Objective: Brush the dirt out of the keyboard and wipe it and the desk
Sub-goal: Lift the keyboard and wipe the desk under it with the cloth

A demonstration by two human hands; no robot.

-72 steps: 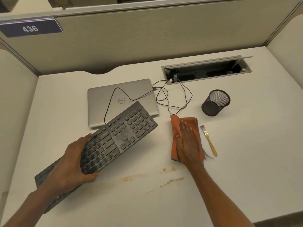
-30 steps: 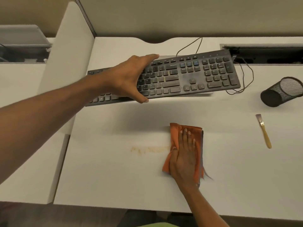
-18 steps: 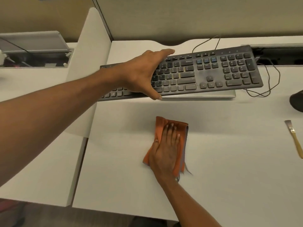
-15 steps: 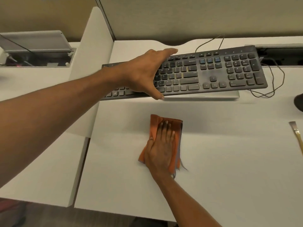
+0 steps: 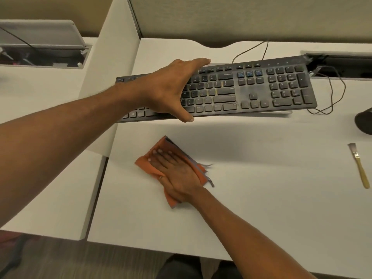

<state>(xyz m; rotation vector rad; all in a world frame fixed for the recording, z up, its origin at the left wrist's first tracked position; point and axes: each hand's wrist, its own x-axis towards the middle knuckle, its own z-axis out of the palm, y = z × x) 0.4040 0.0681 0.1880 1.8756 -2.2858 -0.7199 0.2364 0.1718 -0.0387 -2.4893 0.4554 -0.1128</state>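
Head view: my left hand grips the keyboard across both long edges, above the back of the table. My right hand lies flat on the cloth near the left edge; open surface reaches the brush. Keys read "Backspace", "Enter".

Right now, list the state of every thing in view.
keyboard: keys up, gripped by the left hand.
left hand: grips the keyboard's edges.
right hand: flat, pressing the cloth.
cloth: folded, flat on the desk.
brush: lying loose on the desk.
desk: no stain showing.
cup: mostly out of frame.
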